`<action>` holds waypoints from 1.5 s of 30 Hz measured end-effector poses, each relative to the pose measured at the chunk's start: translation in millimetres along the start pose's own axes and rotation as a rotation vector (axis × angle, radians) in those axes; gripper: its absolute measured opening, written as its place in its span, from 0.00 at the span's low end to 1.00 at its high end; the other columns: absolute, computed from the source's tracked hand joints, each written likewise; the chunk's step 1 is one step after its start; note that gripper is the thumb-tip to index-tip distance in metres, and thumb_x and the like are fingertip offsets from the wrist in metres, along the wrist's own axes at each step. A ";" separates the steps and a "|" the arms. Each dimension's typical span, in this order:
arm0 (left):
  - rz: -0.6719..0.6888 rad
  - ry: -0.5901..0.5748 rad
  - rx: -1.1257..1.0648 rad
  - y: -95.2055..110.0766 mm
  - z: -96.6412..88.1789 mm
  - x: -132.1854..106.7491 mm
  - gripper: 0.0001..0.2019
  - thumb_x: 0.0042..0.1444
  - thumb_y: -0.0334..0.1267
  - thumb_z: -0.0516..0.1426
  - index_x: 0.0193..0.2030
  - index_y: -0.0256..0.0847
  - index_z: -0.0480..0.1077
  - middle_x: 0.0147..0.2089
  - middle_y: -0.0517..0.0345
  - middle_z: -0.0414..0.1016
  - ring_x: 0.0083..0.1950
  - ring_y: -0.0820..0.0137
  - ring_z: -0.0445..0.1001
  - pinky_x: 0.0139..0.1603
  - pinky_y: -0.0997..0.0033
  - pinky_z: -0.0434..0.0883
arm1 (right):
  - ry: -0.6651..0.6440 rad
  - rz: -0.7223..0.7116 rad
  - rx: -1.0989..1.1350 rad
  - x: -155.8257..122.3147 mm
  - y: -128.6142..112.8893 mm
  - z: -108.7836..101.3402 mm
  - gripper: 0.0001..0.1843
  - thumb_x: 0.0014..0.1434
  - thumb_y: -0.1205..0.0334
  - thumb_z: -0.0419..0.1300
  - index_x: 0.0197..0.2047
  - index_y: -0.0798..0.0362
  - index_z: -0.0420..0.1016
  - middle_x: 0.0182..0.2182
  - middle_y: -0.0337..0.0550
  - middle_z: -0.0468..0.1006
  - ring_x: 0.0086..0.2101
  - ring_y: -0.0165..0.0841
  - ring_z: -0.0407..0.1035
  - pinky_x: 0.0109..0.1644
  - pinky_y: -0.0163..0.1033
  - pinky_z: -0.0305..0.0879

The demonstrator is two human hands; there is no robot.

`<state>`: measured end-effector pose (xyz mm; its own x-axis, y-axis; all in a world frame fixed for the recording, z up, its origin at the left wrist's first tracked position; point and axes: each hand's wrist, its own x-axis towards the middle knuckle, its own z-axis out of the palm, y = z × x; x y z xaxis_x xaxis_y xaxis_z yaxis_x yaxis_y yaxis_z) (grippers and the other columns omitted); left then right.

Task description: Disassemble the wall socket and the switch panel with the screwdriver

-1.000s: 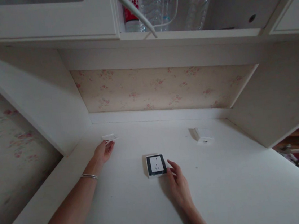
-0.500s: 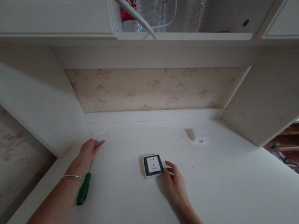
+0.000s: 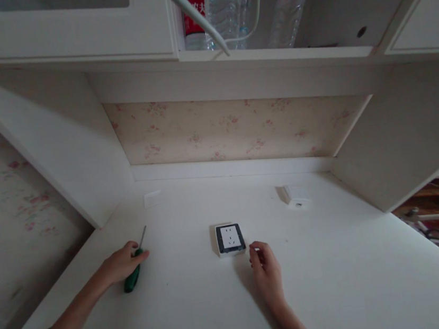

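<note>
My left hand (image 3: 124, 261) has its fingers and thumb closed about the upper handle of a green-handled screwdriver (image 3: 133, 279), which lies on the white desktop with its shaft pointing away from me. Just right of a wall socket (image 3: 230, 238) with a dark frame and white face, my right hand (image 3: 268, 275) is held with curled fingers and thumb together. Whatever may be between those fingers is too small to make out. The socket sits on a white box, apart from the right fingers. A flat white cover plate (image 3: 153, 198) lies toward the back left.
A white box (image 3: 297, 195) rests at the back right of the desktop (image 3: 205, 305). Overhead, a shelf (image 3: 278, 57) holds plastic bottles (image 3: 290, 6), and a white cable (image 3: 193, 13) hangs in front. Side panels (image 3: 61, 152) enclose the desk.
My left hand has left the cover plate, come back toward me and closed on the screwdriver handle. My right hand has drawn slightly away from the socket. The view has shifted a little.
</note>
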<state>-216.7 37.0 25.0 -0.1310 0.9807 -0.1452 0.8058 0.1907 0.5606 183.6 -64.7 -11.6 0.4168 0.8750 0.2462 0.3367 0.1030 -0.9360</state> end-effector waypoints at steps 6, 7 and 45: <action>-0.003 -0.090 0.256 9.8 8.4 -8.2 0.18 0.47 0.49 0.55 0.38 0.38 0.70 0.38 0.44 0.78 0.41 0.52 0.77 0.39 0.62 0.69 | -0.126 -0.291 -0.095 -21.5 -13.4 2.1 0.07 0.64 0.63 0.49 0.39 0.52 0.68 0.35 0.44 0.72 0.30 0.29 0.67 0.23 0.30 0.63; -0.024 -0.123 0.240 15.8 7.5 -10.3 0.16 0.47 0.48 0.54 0.37 0.38 0.70 0.35 0.45 0.78 0.38 0.53 0.77 0.36 0.62 0.70 | -0.154 -0.351 -0.106 -26.3 -16.6 2.7 0.07 0.64 0.65 0.49 0.39 0.51 0.68 0.34 0.44 0.72 0.30 0.30 0.68 0.26 0.31 0.65; 0.649 0.043 -0.316 170.1 155.8 -46.8 0.31 0.48 0.47 0.63 0.59 0.41 0.65 0.60 0.48 0.64 0.62 0.56 0.60 0.63 0.55 0.59 | 0.071 -0.051 0.799 70.0 -122.8 -10.9 0.20 0.59 0.48 0.57 0.24 0.53 0.63 0.19 0.32 0.62 0.19 0.24 0.55 0.20 0.32 0.49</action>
<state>16.5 16.7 0.1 0.2892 0.9002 0.3256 0.5241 -0.4335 0.7331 180.7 -21.3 123.3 0.4793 0.8306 0.2834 -0.3385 0.4728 -0.8136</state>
